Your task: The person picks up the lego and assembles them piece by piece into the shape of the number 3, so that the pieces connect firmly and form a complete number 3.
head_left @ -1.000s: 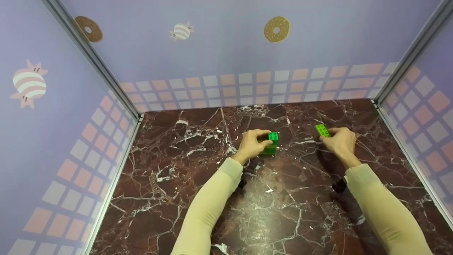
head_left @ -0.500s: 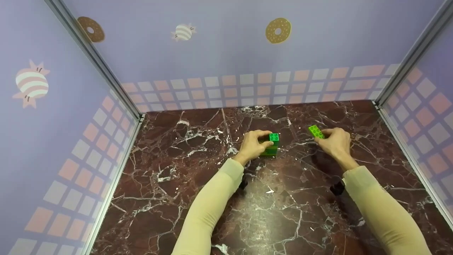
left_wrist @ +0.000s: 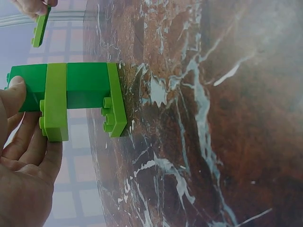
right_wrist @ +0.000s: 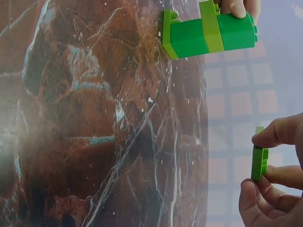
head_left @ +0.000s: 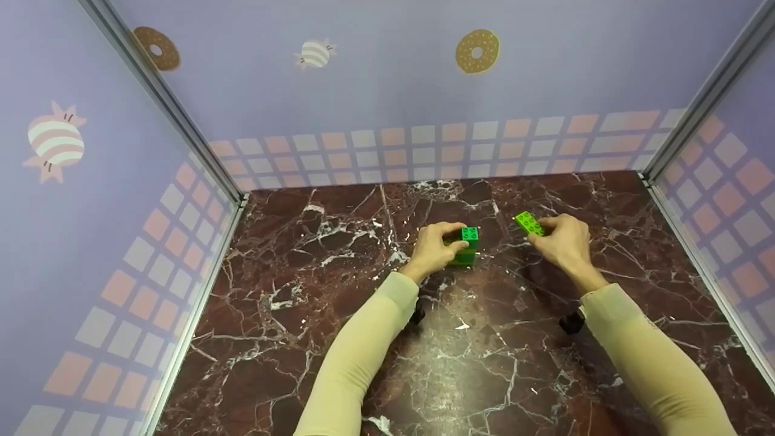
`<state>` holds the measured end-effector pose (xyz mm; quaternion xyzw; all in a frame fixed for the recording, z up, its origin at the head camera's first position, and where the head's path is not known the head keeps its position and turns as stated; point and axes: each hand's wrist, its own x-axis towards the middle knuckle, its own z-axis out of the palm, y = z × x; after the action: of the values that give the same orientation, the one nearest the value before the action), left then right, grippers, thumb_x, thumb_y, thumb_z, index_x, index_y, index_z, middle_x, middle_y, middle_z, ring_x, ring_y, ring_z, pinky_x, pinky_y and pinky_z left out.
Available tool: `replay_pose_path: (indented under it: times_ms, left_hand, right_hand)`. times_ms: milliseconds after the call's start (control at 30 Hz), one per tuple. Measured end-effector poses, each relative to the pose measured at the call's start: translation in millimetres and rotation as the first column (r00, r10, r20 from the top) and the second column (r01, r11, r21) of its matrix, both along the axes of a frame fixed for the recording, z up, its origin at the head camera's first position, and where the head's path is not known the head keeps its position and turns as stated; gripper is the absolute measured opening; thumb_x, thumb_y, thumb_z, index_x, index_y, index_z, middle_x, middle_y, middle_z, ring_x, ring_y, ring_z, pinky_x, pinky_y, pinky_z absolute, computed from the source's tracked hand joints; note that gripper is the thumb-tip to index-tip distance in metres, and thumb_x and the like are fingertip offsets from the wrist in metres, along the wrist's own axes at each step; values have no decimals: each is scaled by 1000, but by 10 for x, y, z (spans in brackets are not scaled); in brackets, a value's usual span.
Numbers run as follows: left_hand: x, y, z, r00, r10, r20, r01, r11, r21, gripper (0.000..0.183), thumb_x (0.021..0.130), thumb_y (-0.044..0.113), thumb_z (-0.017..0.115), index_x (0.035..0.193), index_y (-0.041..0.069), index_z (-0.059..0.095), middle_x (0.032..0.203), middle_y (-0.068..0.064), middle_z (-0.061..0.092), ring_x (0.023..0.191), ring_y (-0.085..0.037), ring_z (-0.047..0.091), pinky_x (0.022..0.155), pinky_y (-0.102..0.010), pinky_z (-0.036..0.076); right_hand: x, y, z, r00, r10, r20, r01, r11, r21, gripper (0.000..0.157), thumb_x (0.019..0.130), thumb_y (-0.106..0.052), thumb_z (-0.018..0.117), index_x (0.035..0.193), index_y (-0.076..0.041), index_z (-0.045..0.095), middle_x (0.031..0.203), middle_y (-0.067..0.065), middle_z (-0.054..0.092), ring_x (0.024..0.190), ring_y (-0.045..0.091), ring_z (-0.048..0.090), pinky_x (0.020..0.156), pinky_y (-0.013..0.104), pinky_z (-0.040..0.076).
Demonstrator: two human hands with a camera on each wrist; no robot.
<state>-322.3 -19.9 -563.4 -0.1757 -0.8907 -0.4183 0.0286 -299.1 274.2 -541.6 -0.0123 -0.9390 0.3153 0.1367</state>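
Note:
My left hand (head_left: pixel 431 248) grips the top of a toy brick tower (head_left: pixel 470 235) standing on the marbled surface. In the left wrist view, the tower has a dark green top brick (left_wrist: pixel 33 81), a lime plate (left_wrist: pixel 57 101) under it, another dark green brick (left_wrist: pixel 87 85) and a lime base plate (left_wrist: pixel 115 101). Both plates jut out past the dark bricks on the left hand's side. Thumb and fingers hold the top brick from either side. To the tower's right, my right hand (head_left: pixel 566 243) pinches a loose lime studded plate (head_left: pixel 528 223) by one end, above the surface, studs up.
The dark red marbled tabletop (head_left: pixel 339 303) is bounded by a lilac back wall (head_left: pixel 387 91) with printed sweets and squares. Side walls with metal-framed corners rise at left and right. A dark device (head_left: pixel 572 322) sits under the right wrist.
My right hand has moved left with the lime plate, closer to the tower. My left hand and the tower hold almost still.

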Motion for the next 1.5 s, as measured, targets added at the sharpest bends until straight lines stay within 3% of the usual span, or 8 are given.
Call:
replay_pose_path:
  times_ms: [433, 767, 1000, 1267, 1500]
  left_hand:
    - [18, -3, -27, 999, -3, -36, 4, 1000, 28, 39, 97, 16, 87, 136, 10, 82, 132, -12, 84, 121, -28, 80, 111, -39, 62]
    - [48, 4, -17, 999, -6, -53, 6, 1000, 4, 48, 100, 18, 86, 146, 11, 76, 133, -10, 83, 121, -25, 80, 110, -36, 62]
    - [49, 9, -28, 998, -7, -56, 6, 1000, -9, 50, 100, 18, 85, 149, 10, 74, 134, -11, 82, 122, -25, 79, 112, -36, 61]
    - [58, -16, -31, 998, -19, -54, 18, 1000, -23, 57, 98, 16, 87, 152, 9, 71, 133, -11, 82, 122, -26, 78, 113, -37, 61]
    - [72, -55, -27, 999, -32, -38, 32, 999, -4, 67, 97, 18, 89, 158, 7, 64, 136, -12, 80, 129, -30, 76, 117, -38, 59]
  right_hand:
    - [7, -102, 88, 996, 45, -79, -45, 999, -5, 37, 84, -16, 80, 117, -1, 87, 101, 23, 81, 88, 41, 73, 82, 55, 54]
    - [7, -224, 159, 992, 68, -107, -70, 997, -13, 37, 83, -15, 80, 117, -2, 88, 98, 21, 80, 82, 38, 73, 73, 39, 48]
    - [-13, -318, 193, 987, 91, -134, -95, 995, -28, 36, 82, -12, 80, 115, -1, 88, 99, 22, 81, 83, 40, 77, 75, 45, 54]
    - [-38, -431, 224, 984, 138, -111, -143, 989, -31, 39, 82, -13, 80, 119, 0, 87, 103, 22, 80, 85, 40, 74, 78, 43, 51]
    - [-51, -513, 251, 980, 184, -80, -187, 981, -43, 45, 82, -12, 78, 125, 2, 84, 109, 25, 78, 94, 45, 71, 94, 56, 50]
